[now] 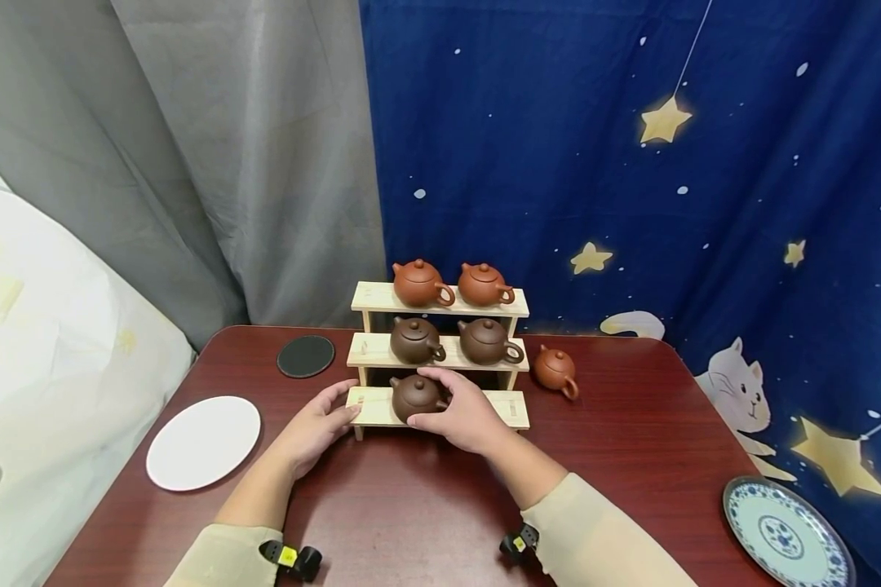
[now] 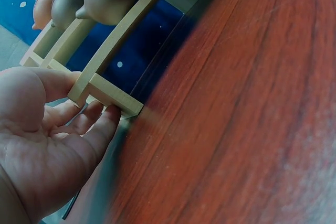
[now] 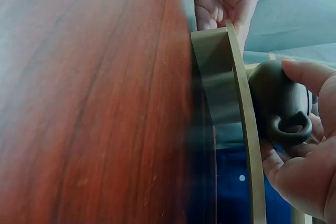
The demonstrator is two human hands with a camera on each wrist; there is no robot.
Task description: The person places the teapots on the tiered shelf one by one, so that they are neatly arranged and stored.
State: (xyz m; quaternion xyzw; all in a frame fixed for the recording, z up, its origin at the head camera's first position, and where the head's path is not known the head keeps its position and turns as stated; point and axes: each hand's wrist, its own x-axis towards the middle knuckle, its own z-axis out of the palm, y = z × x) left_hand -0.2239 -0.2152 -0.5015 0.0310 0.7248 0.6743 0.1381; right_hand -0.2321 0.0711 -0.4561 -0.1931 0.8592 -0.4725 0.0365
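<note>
A wooden three-tier display stand (image 1: 511,408) holds several small clay teapots. My right hand (image 1: 466,412) grips a dark brown teapot (image 1: 414,397) on the lowest tier, thumb and fingers on either side of its body. In the right wrist view this teapot (image 3: 273,95) rests against the board, its handle beside my fingers. At the left end of that tier, my left hand (image 1: 323,428) holds the stand, thumb on the board's end and fingers around the leg (image 2: 116,97). Two dark teapots, one a dark brown teapot (image 1: 486,341), sit on the middle tier; two reddish teapots, one a reddish-brown teapot (image 1: 417,284), on top.
Another reddish teapot (image 1: 555,369) stands on the table right of the stand. Left are a black round coaster (image 1: 305,356) and a white plate (image 1: 204,443). A blue-patterned plate (image 1: 787,530) lies at the right edge. Curtains (image 1: 514,147) hang behind the table.
</note>
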